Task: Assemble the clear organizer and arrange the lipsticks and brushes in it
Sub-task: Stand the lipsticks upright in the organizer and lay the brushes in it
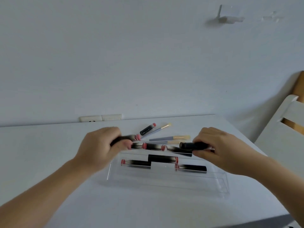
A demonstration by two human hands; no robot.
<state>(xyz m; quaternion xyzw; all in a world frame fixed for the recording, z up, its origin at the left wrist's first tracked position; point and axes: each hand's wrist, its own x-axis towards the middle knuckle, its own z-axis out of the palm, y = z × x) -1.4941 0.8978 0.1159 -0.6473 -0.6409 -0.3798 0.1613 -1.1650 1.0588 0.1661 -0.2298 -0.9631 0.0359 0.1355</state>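
Observation:
A clear stepped organizer [166, 183] stands on the white table. Several black lipsticks with pink ends lie in its upper rows, one of them in the middle row [162, 158]. My left hand [100, 147] grips a black lipstick [130, 138] above the organizer's back left corner. Over the back right end, my right hand [218, 148] holds another black lipstick [192, 145]. Behind the organizer lie one loose lipstick [147, 129] and three grey-handled brushes [169, 137] on the table.
The table [49, 145] meets a white wall with a socket strip [101, 118] behind. A white chair [283, 129] stands at the table's right edge. The table's front edge runs along the lower right.

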